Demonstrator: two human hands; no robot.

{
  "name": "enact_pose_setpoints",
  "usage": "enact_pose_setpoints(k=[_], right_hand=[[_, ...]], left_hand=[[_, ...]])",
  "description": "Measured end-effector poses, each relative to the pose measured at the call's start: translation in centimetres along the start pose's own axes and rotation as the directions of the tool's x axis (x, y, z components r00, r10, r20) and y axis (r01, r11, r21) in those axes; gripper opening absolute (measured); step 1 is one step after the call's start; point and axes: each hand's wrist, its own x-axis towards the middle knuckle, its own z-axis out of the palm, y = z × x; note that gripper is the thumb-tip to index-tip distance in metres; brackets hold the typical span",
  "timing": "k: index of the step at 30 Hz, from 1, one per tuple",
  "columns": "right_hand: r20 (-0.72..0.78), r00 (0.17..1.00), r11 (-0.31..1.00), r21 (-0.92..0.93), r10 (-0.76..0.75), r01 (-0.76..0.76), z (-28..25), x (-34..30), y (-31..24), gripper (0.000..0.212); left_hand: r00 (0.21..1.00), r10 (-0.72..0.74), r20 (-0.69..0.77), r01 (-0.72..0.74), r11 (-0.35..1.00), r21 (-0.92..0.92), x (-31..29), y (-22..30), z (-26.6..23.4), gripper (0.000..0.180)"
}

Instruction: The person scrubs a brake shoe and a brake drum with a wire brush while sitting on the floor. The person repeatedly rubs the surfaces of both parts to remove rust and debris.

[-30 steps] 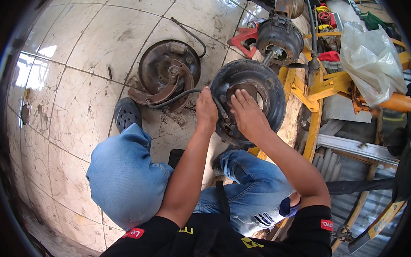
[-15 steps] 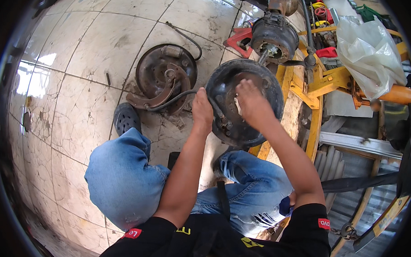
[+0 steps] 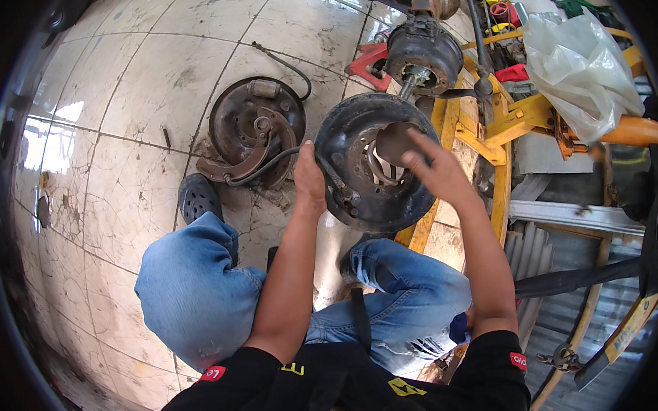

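The black brake backing plate [image 3: 379, 211] is held tilted before me. My left hand [image 3: 310, 183] grips its left rim, where a dark hose [image 3: 283, 155] runs past the fingers; the fingertips are partly hidden. Over the plate's upper right, my right hand [image 3: 439, 169] pinches a dark brown piece of sandpaper [image 3: 398, 143], raised off the surface. Behind the sandpaper show the plate's centre hole and bolt holes. On the floor to the left lies a second backing plate [image 3: 227, 122] with rusty curved brake shoes [image 3: 247, 165] across it.
Past the plate sits an axle end with a dark hub [image 3: 425, 57], near a red stand [image 3: 370, 65]. A yellow metal frame [image 3: 501, 204] and a clear plastic bag [image 3: 580, 69] are on the right. A small dark rod [image 3: 166, 136] lies on the tiles.
My right hand has lifted off the plate's face and moved right, turning so the dark side of the sandpaper shows. My left hand stays on the rim.
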Motion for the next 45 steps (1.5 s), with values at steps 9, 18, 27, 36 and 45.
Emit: enact_pose_setpoints(k=[9,18,27,36,45], right_hand=[[-0.215,0.882,0.904,0.198,0.418,-0.380,2.9,-0.3,7.5,0.055],[0.208,0.737,0.601,0.459,0.642,-0.654,0.2,-3.5,8.2,0.060],[0.259,0.791,0.632,0.487,0.554,-0.602,-1.1,-4.3,6.9,0.059],[0.447,0.729,0.465,0.569,0.518,-0.679,-1.4,-4.6,8.6,0.050],[0.460,0.726,0.437,0.588,0.511,-0.680,-1.2,-5.5,7.3,0.036]], left_hand=[[0.949,0.253,0.185,-0.283,0.946,0.158,1.1,-3.5,-5.1,0.053],[0.978,0.176,0.114,-0.204,0.926,0.318,1.1,-2.4,-2.6,0.050],[0.975,-0.112,0.190,0.104,0.993,0.051,0.3,-0.1,-1.3,0.048],[0.957,-0.167,0.238,0.096,0.954,0.284,-2.3,2.6,1.1,0.051],[0.958,-0.183,0.220,0.114,0.949,0.295,-1.5,3.5,1.5,0.046]])
